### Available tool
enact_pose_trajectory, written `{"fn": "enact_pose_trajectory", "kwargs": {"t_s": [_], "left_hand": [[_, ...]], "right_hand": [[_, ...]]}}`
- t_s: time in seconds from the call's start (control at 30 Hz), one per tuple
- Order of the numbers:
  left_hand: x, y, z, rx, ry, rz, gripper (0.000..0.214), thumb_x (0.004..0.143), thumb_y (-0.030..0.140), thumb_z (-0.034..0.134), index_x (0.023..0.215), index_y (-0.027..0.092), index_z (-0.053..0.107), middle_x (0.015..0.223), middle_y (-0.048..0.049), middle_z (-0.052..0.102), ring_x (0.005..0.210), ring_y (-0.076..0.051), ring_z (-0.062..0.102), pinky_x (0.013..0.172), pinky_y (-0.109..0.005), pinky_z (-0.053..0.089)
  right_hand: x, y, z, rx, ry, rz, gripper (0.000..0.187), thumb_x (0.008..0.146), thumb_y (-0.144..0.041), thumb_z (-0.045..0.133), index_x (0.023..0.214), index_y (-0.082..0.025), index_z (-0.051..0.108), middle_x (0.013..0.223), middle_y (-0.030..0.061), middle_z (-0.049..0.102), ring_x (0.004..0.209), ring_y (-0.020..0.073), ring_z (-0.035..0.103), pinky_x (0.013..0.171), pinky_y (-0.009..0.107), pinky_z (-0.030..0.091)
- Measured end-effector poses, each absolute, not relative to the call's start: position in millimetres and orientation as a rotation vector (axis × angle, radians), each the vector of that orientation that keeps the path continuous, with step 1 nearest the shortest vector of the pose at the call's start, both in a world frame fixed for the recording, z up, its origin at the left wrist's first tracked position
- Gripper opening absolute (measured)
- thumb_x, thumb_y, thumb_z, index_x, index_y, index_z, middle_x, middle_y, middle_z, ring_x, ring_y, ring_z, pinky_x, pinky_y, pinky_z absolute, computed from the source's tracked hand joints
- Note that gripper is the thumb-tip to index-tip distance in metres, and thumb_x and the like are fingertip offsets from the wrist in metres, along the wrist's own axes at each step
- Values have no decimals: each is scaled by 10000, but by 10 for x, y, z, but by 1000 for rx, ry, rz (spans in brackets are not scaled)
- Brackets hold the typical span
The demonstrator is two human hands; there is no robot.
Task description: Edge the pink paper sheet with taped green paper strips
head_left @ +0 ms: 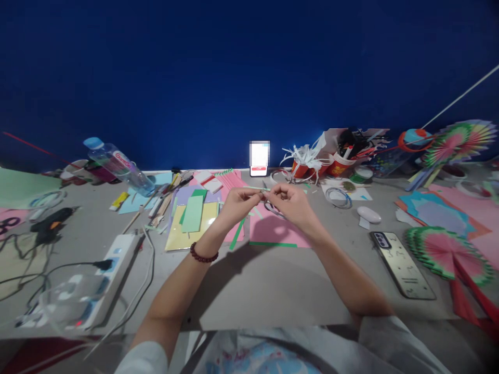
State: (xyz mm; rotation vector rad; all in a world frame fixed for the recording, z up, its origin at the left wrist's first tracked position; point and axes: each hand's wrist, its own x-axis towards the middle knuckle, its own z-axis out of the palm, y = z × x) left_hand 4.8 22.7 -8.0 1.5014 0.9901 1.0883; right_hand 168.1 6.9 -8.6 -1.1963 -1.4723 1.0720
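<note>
My left hand (pixel 238 203) and my right hand (pixel 290 202) meet above the middle of the table, both pinching a thin green paper strip (pixel 258 188) that runs between their fingertips. The left wrist wears a dark red bead bracelet (pixel 203 255). Under the hands lie a pink paper sheet (pixel 275 232) with a green strip along its near edge, a loose green strip (pixel 237 234), and scissors (pixel 274 209) partly hidden by the right hand.
Left: a power strip (pixel 115 264) with cables, a glue gun (pixel 52 218), a lying water bottle (pixel 119 165). Yellow and green sheets (pixel 191 223) are left of centre. Right: a phone (pixel 401 264), folded paper fans (pixel 448 252), red cups (pixel 335 165). A small lit phone screen (pixel 259 158) stands at the back.
</note>
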Motion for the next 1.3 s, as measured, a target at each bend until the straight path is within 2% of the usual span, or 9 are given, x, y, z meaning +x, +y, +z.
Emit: {"fn": "enact_pose_trajectory", "kwargs": {"t_s": [0.57,0.8,1.1,1.3], "left_hand": [[47,232,-95,1511,993,1073,152,752,261,644,711,173,761,700,-30,717,649,-128,596,602,-231,470],[38,235,-109,1529,1004,1065,176,754,274,636,650,166,729,671,-20,693,649,-123,579,599,-225,463],[47,236,-119,1499,1020,1078,185,739,251,602,727,170,768,652,-25,688,611,-122,562,576,-237,459],[33,245,-128,1486,993,1081,188,743,243,599,753,175,774,706,-35,716,649,-131,590,615,-247,484]], "right_hand": [[1680,57,-58,-1216,-1483,1071,308,778,-459,676,679,-188,570,539,-34,509,495,97,425,471,244,306],[1685,68,-65,-1218,-1488,1072,288,782,-438,667,680,-187,570,537,-37,490,498,97,413,473,245,288],[1685,76,-58,-1225,-1495,1065,296,773,-443,671,666,-188,565,533,-41,481,496,95,405,475,247,284],[1696,77,-72,-1222,-1505,1056,291,781,-447,667,678,-190,575,538,-39,489,493,96,409,469,246,284]]}}
